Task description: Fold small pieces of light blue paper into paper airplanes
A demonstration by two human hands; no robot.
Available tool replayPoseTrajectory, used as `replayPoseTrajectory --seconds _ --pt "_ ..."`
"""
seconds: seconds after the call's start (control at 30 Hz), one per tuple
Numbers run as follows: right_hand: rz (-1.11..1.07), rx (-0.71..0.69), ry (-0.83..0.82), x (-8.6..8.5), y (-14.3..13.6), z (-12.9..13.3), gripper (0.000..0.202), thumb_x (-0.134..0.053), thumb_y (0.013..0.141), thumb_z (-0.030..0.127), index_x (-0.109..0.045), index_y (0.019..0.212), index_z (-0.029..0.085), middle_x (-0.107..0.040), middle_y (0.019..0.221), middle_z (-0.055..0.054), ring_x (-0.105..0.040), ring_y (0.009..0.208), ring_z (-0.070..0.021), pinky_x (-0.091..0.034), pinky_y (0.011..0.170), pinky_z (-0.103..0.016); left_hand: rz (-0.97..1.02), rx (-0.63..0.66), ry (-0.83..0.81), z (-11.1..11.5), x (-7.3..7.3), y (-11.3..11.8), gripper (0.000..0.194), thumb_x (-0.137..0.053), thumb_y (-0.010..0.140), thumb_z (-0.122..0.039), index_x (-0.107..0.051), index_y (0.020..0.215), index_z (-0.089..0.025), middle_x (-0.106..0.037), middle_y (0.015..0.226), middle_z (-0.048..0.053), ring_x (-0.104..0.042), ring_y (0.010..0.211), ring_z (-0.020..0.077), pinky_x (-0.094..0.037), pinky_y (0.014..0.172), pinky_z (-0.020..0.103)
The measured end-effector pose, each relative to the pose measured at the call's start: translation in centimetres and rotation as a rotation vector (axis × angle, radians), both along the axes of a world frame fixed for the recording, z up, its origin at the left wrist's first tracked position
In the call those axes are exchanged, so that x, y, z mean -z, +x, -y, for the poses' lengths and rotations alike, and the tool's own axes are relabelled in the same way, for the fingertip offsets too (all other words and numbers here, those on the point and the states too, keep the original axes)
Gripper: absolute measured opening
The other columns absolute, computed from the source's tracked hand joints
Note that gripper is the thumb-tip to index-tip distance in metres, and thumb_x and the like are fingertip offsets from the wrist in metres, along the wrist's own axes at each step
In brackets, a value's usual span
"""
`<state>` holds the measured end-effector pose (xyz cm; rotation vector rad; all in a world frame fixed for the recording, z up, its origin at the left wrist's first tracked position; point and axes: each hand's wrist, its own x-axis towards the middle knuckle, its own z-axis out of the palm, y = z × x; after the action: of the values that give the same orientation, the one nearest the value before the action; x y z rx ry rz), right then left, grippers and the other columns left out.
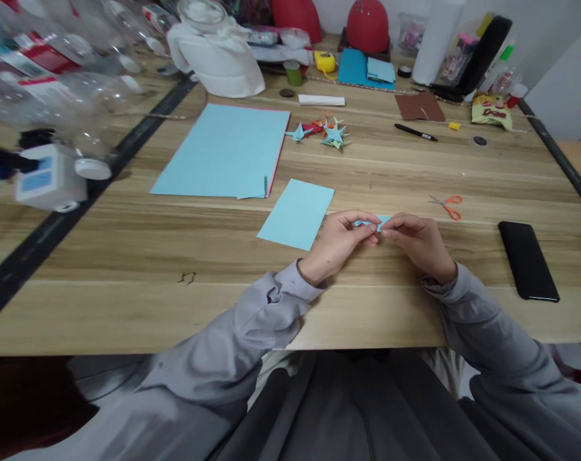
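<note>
A small folded piece of blue paper (382, 221) is pinched between both hands above the wooden table. My left hand (344, 240) grips its left part, with thumb and fingers pressed together. My right hand (418, 242) pinches its right end. The fingers cover much of the piece, so its full shape is hidden. Beside my left hand lies a flat blue rectangular sheet (296, 214). Farther left is a stack of large blue sheets (228, 150) with a pink edge showing.
Orange scissors (451, 206) and a black phone (529, 261) lie to the right. Folded paper stars (334, 134), a pen (416, 132) and brown paper (420, 107) sit farther back. Plastic bottles (64, 93) and a white box (52, 177) crowd the left.
</note>
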<state>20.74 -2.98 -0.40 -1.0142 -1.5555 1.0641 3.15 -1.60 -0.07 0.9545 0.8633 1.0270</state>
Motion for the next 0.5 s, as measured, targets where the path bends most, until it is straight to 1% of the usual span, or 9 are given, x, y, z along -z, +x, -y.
replayPoseTrajectory --seconds 0.17,0.3,0.4,0.5 --pt "-0.083 -0.006 -0.163 -0.49 -0.25 0.26 0.025 -0.08 0.073 0.045 -0.075 0.074 0.021 -0.072 0.073 -0.001 -0.065 0.071 -0.015 -0.053 0.072 -0.031 -0.095 -0.027 0.116 0.15 0.09 0.11 0.016 -0.079 0.067 -0.023 -0.073 0.079 -0.013 -0.07 0.061 0.002 -0.065 0.054 0.0112 -0.051 0.055 0.022" --pt "-0.181 0.019 -0.272 -0.51 -0.49 0.36 0.024 -0.085 0.067 0.043 -0.076 0.071 0.021 -0.072 0.07 0.0 -0.065 0.068 -0.0136 -0.052 0.072 -0.03 -0.128 -0.032 0.19 0.25 0.14 0.15 0.019 -0.08 0.068 -0.028 -0.072 0.078 -0.013 -0.07 0.061 0.002 -0.066 0.057 0.0132 -0.053 0.058 0.025" --pt "-0.244 0.053 -0.337 -0.16 -0.49 0.34 0.024 -0.088 0.063 0.041 -0.076 0.069 0.021 -0.073 0.068 0.0 -0.064 0.065 -0.0128 -0.051 0.071 -0.029 -0.137 -0.03 0.192 0.27 0.23 0.17 0.019 -0.08 0.067 -0.027 -0.073 0.078 -0.014 -0.07 0.062 0.002 -0.066 0.056 0.0129 -0.053 0.057 0.024" --pt "-0.261 0.074 -0.377 0.16 -0.38 0.32 0.022 -0.088 0.062 0.039 -0.077 0.068 0.021 -0.073 0.067 -0.001 -0.065 0.065 -0.0133 -0.051 0.07 -0.03 -0.108 -0.013 0.163 0.25 0.3 0.14 0.019 -0.081 0.066 -0.026 -0.072 0.077 -0.013 -0.072 0.065 0.004 -0.065 0.056 0.0123 -0.053 0.057 0.024"
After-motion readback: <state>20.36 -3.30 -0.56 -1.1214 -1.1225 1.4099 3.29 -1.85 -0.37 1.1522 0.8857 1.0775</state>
